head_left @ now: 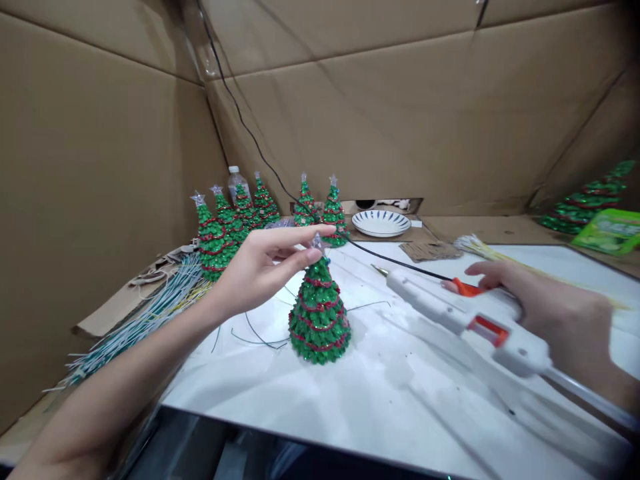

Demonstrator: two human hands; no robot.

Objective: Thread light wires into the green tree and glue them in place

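A small green Christmas tree (pixel 321 319) with red garlands stands upright on the white work surface in front of me. My left hand (pixel 277 260) reaches in from the left and pinches the clear star (pixel 319 244) at its tip between thumb and fingers. On the right, my right hand (pixel 555 320) is wrapped around a white hot glue gun (pixel 465 313) with an orange trigger. The gun's metal nozzle points left toward the tree, apart from it. Motion blurs the right hand a little.
Several finished-looking trees (pixel 213 233) stand at the back left, near a plastic bottle (pixel 237 183). Wire bundles (pixel 145 320) lie left. Behind are a plate (pixel 381 223) and cardboard walls (pixel 375 120). A black cord (pixel 250 137) hangs across. A green packet (pixel 607 231) lies right.
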